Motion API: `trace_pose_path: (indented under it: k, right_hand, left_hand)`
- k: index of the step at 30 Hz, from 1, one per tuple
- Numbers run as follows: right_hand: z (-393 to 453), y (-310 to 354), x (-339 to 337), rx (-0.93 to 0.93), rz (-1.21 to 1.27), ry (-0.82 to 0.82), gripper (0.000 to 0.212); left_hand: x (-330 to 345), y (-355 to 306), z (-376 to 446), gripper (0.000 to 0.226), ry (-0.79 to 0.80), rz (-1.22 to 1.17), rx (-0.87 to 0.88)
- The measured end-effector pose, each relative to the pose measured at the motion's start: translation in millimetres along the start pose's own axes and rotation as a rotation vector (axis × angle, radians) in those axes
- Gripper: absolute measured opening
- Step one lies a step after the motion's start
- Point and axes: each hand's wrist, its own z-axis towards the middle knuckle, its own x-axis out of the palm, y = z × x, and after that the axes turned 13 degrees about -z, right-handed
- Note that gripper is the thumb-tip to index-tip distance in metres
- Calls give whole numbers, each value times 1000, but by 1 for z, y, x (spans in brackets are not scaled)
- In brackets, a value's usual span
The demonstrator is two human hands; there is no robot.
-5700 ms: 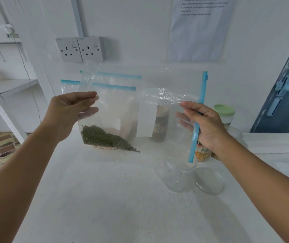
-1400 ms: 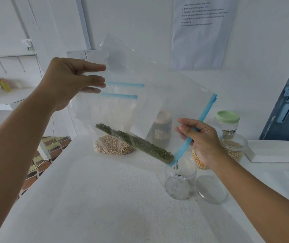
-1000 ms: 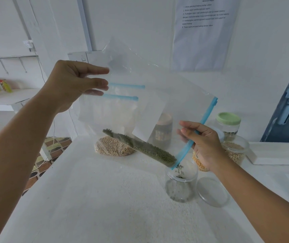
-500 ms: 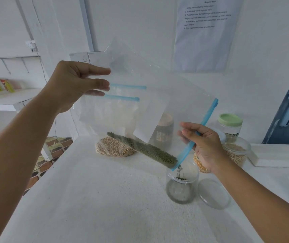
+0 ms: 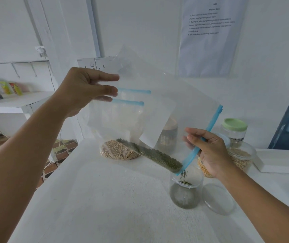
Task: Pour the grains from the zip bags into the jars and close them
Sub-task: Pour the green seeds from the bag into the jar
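Nearest, toward the desk's (image 5: pixel 105 207) right edge: a clear jar (image 5: pixel 185 192), upright and open, a thin layer of green grains at its bottom and a few falling in at the mouth. Just right of it, lying flat on the desk, a clear lid (image 5: pixel 218 199) — close beside the jar, whether touching cannot be told.

Above the jar, held tilted in the air: a clear zip bag (image 5: pixel 166 106), its blue zip strip (image 5: pixel 203 141) pointing down with the low corner over the jar mouth. Green grains (image 5: pixel 154 155) gathered in a line along the bag's lower edge, sliding toward that corner. Right hand (image 5: pixel 210 151) gripping the bag at the zip strip, fingers (image 5: pixel 195 140) curled round it and thumb on the near face. Left hand (image 5: pixel 86 90) raised higher, pinching the bag's upper corner between thumb and extended fingers.

Behind, seen through the tilted bag and partly blocked by it: a second zip bag (image 5: pixel 121 151) of pale tan grains standing near the desk's far edge, with two blue zip strips showing above it, and a brown-filled jar (image 5: pixel 169 135) blurred by the plastic. Toward the far right corner, partly hidden by the right hand — a jar of yellow kernels (image 5: pixel 204 170), a jar of pale grains (image 5: pixel 241 156), and beyond these a green-lidded jar (image 5: pixel 234 130).

Farthest: wall sockets (image 5: pixel 94 63) and a printed sheet (image 5: pixel 210 32) on the white wall.
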Motion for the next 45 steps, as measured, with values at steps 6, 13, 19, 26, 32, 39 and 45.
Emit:
trace_pose_path:
  k: [6,13,19,26,32,39,45]
  right_hand:
    - [-2,2,1,6,6,0,20]
    - [-4,6,4,-2,14,1,19]
    - [-6,4,4,-8,24,8,20]
    - [-8,4,3,-3,32,5,21]
    - [-8,3,2,-5,30,0,21]
    - [-8,3,1,-2,40,-7,21]
    - [-6,6,2,-12,37,-3,20]
  left_hand:
    - [1,-2,-1,45,-2,9,8]
    - [0,-9,1,49,9,14,27]
    - [0,-10,2,46,12,18,25]
    - [1,-10,3,45,21,27,19]
    - [5,-14,5,52,33,42,31]
    - [6,-14,7,50,28,51,31]
    - [8,-18,10,49,24,54,45]
